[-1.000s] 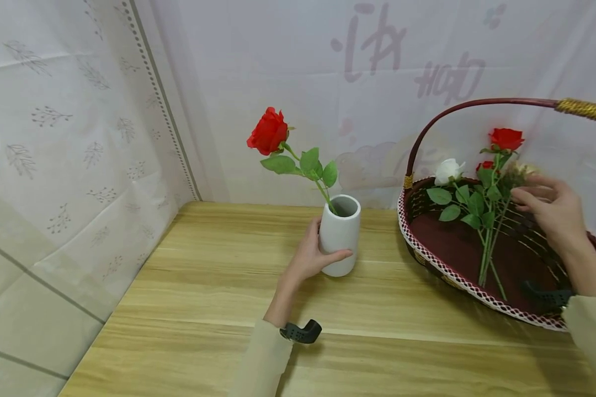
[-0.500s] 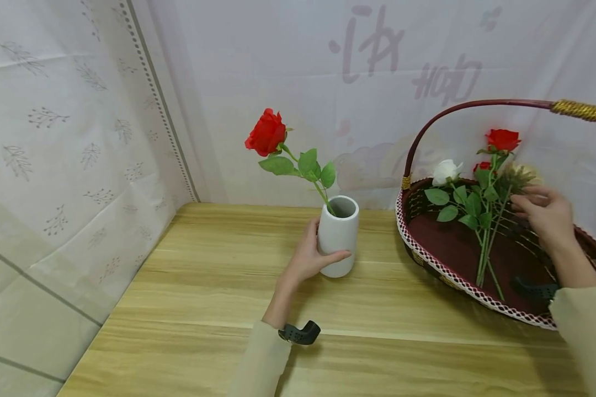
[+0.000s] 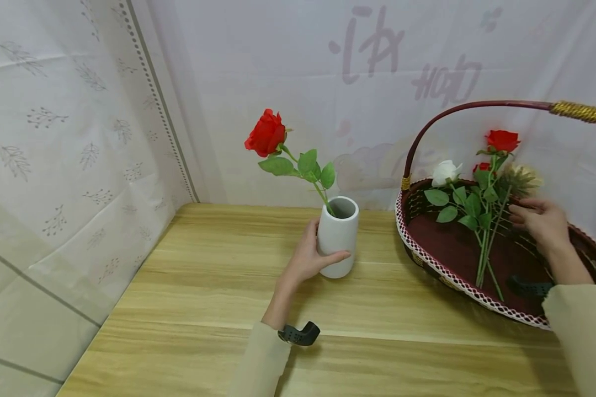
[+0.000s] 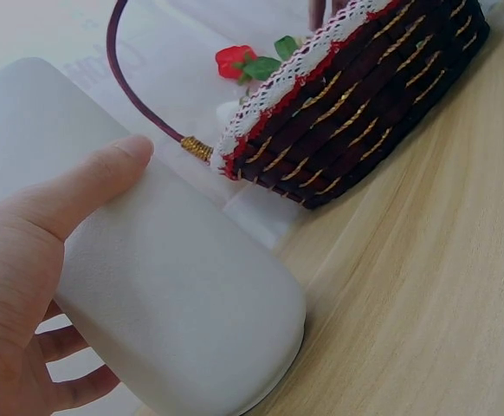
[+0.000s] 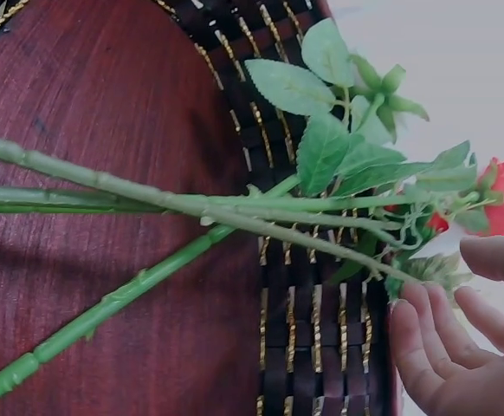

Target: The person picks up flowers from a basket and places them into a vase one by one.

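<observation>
My left hand [image 3: 310, 256] holds a white vase [image 3: 339, 237], thumb across its front and fingers behind. A single red rose [image 3: 267, 133] leans left out of the vase. In the left wrist view, the vase [image 4: 183, 277] looks upright on the table. My right hand [image 3: 546, 225] is over the basket [image 3: 447, 275], beside the stems of several flowers. Among these are a white rose [image 3: 446, 173], a red rose [image 3: 503, 141] and a pale cream flower [image 3: 521, 177]. In the right wrist view, its fingertips [image 5: 415, 299] are by a thin stem, with the thumb apart.
An arched basket handle [image 3: 487, 103] with gold wrapping rises at the right. The wooden table [image 3: 218, 275] meets a patterned white cloth [image 3: 278, 66] behind and another at the left. The basket's lace-trimmed rim [image 4: 295, 78] faces the vase.
My right hand has moved down and slightly left, off the cream flower, which now shows more fully. My left hand and the vase stay in place.
</observation>
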`<action>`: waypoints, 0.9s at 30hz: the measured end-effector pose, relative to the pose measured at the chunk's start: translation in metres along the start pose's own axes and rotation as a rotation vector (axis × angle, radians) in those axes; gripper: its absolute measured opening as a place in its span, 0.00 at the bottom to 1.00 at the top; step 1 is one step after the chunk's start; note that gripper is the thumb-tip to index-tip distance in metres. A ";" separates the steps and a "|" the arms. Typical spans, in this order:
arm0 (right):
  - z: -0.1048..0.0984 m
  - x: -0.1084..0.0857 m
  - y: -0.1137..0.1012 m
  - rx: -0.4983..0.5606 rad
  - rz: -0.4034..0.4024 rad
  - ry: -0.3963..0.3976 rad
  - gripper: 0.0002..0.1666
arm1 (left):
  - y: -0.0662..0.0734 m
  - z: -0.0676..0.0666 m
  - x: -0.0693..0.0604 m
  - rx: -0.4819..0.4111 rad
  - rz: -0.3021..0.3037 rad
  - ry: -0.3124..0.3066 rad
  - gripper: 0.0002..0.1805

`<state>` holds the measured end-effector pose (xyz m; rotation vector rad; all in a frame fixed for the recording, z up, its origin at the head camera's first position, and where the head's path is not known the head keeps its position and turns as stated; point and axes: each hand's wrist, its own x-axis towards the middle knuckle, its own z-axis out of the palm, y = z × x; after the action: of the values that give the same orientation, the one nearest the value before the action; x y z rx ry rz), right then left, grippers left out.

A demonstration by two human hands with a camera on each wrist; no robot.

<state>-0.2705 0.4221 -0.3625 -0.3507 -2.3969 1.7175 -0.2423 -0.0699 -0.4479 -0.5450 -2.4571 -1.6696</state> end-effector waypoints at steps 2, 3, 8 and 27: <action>-0.001 0.000 0.004 -0.017 0.016 -0.030 0.12 | 0.000 0.000 0.000 0.005 -0.001 -0.002 0.52; -0.001 0.000 0.006 -0.027 0.024 -0.039 0.13 | -0.001 0.000 -0.001 0.006 0.002 -0.003 0.51; 0.000 0.003 0.013 -0.128 0.047 -0.076 0.37 | -0.002 0.000 0.000 0.003 0.010 -0.002 0.52; 0.008 0.006 0.023 -0.099 0.060 -0.109 0.34 | -0.002 0.000 0.001 0.003 0.010 0.000 0.52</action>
<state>-0.2760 0.4238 -0.3864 -0.3545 -2.5812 1.6877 -0.2437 -0.0706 -0.4493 -0.5554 -2.4525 -1.6618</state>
